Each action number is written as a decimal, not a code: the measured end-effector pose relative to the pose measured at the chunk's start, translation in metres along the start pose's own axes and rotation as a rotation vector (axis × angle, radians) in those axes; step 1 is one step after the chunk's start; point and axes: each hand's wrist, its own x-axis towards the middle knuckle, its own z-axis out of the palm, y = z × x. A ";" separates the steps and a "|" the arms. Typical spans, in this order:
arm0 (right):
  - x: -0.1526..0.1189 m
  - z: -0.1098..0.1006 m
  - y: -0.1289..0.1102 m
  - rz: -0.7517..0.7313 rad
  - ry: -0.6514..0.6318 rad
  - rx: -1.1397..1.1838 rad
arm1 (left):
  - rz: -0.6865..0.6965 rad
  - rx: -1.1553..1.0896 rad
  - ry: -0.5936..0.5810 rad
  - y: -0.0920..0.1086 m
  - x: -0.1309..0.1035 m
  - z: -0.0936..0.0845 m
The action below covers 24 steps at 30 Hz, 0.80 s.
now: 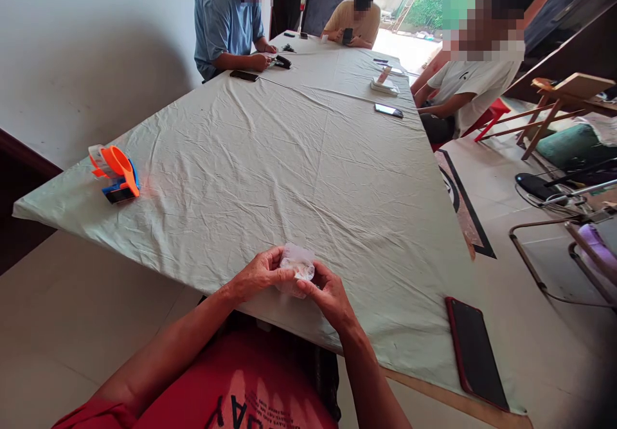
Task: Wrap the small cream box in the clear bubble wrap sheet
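At the near edge of the table (308, 159), the left hand (258, 274) and right hand (330, 294) hold a small clear plastic bag (297, 265) between them, fingers of both pinching its sides just above the pale green cloth. To the right lies a dark phone (475, 352); far left sits an orange tape dispenser (116, 173). Three other people sit at the far end.

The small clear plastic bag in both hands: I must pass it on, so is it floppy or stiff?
Probably floppy: the small clear plastic bag crumples between the left hand and right hand. Likely light; fingertips alone hold it.
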 end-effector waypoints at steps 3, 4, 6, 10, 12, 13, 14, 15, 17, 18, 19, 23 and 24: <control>0.001 0.000 0.005 -0.016 0.016 -0.013 | 0.028 0.000 0.021 -0.006 -0.003 0.000; 0.001 0.001 0.006 -0.035 0.062 -0.045 | 0.035 0.014 0.054 -0.009 -0.003 0.000; -0.001 0.002 0.008 -0.093 0.203 -0.146 | 0.045 0.045 0.116 -0.014 -0.002 0.001; -0.006 0.004 0.011 -0.247 0.399 -0.381 | 0.047 0.147 0.150 -0.018 0.000 0.002; -0.007 0.004 0.011 -0.296 0.390 -0.446 | 0.060 0.204 0.157 -0.020 -0.001 0.001; -0.006 0.005 0.010 -0.307 0.365 -0.459 | 0.072 0.226 0.161 -0.020 -0.001 0.000; -0.005 0.005 0.010 -0.311 0.330 -0.461 | 0.086 0.243 0.162 -0.021 -0.002 0.000; -0.004 0.005 0.009 -0.308 0.292 -0.454 | 0.098 0.259 0.162 -0.022 -0.003 -0.001; -0.002 0.005 0.007 -0.293 0.232 -0.432 | 0.122 0.297 0.181 -0.025 -0.005 -0.002; -0.001 0.005 0.007 -0.282 0.209 -0.424 | 0.135 0.324 0.208 -0.027 -0.006 -0.003; 0.001 0.005 0.006 -0.270 0.191 -0.418 | 0.153 0.361 0.246 -0.028 -0.007 -0.003; 0.004 0.000 0.005 -0.216 0.129 -0.393 | 0.284 0.569 0.402 -0.031 -0.011 -0.003; 0.004 -0.001 0.005 -0.203 0.110 -0.386 | 0.312 0.616 0.409 -0.031 -0.012 -0.003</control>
